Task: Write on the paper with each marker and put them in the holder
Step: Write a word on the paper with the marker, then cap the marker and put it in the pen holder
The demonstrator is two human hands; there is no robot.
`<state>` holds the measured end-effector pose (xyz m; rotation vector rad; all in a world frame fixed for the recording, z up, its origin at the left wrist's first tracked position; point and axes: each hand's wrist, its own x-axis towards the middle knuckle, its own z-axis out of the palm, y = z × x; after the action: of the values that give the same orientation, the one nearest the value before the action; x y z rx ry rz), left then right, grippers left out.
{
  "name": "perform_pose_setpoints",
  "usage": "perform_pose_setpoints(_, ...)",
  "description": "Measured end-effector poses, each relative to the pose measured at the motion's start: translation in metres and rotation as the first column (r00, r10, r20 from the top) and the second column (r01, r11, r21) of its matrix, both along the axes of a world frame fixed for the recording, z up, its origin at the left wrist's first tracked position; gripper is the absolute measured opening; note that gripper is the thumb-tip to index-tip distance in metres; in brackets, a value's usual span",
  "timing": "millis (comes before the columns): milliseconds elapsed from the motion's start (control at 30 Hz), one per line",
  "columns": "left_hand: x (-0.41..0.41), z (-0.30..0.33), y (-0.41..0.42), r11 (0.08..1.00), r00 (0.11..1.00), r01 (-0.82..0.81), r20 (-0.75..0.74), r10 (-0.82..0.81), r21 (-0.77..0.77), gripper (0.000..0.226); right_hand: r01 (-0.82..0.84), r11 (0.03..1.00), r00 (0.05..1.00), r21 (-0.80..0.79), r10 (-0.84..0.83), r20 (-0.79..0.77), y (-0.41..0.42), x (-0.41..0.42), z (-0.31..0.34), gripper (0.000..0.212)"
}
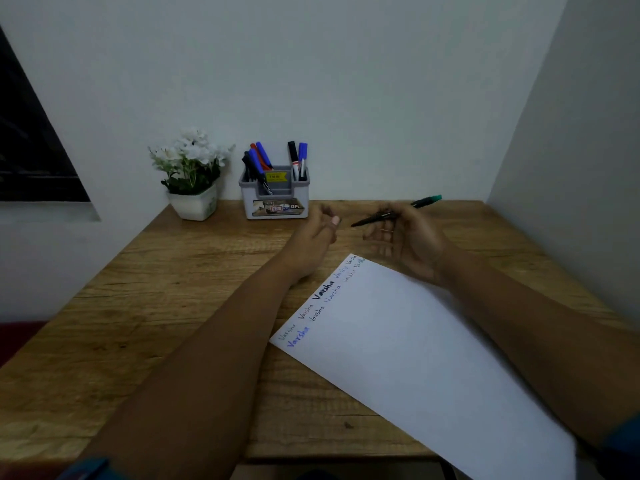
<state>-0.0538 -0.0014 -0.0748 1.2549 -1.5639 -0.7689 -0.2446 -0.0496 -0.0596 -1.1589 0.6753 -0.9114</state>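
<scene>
One wooden desk [145,306] fills most of the view, pushed into a corner of pale walls; a white sheet of paper [415,358] lies on it at an angle on the right side, with the same word written over and over in different colours along its far edge, so plenty of writing is already down; both forearms reach in over the desk, the right one crossing the paper's far corner.

The grey and white holder [273,199] stands at the back against the wall, already stuffed with blue, black and red markers standing upright or leaning; just left of it is a little white pot of white flowers [192,174].

The right hand [405,237] hovers beyond the paper, fingers curled round a green-capped marker [394,212]; the pen lies across the fingers, thin dark end sticking out left toward the other hand, green end poking out right and up; the left hand [318,230] hangs just beside that dark end, fingers loosely curled, holding nothing as far as I can see.
</scene>
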Motion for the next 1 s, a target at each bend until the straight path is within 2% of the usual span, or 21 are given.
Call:
perform_pose_setpoints(67,-0.001,-0.001,-0.001,0.999,0.999,-0.034,0.012,0.034,-0.037,0.016,0.027,1.0,1.0,-0.011,-0.027,0.002,0.0,0.0,0.001,0.029)
perform_pose_setpoints(233,-0.009,-0.001,0.0,0.998,0.995,-0.042,-0.088,0.039,-0.036,0.004,0.055,0.998,0.998,-0.037,-0.054,0.01,-0.004,0.0,-0.002,0.024)
perform_pose_setpoints(467,-0.01,-0.005,-0.004,0.995,0.988,-0.063,-0.143,0.051,-0.08,0.013,0.121,0.993,0.982,0.015,-0.122,0.145,0.001,0.005,0.0,0.039)
perform_pose_setpoints(633,-0.009,-0.006,-0.002,0.992,0.997,-0.074,-0.002,0.074,-0.103,0.02,0.062,0.998,0.992,-0.025,-0.058,0.116,0.006,0.006,0.0,0.032)
perform_pose_setpoints(833,-0.009,-0.003,0.0,0.994,0.993,-0.093,-0.084,0.087,-0.062,0.023,0.032,0.996,0.995,-0.081,-0.025,0.092,0.011,0.004,0.001,0.035)
perform_pose_setpoints(1000,-0.012,-0.002,0.0,0.996,0.994,-0.08,-0.081,0.076,-0.046,0.025,0.061,0.991,0.998,-0.123,-0.057,0.04,0.009,0.001,-0.001,0.022)
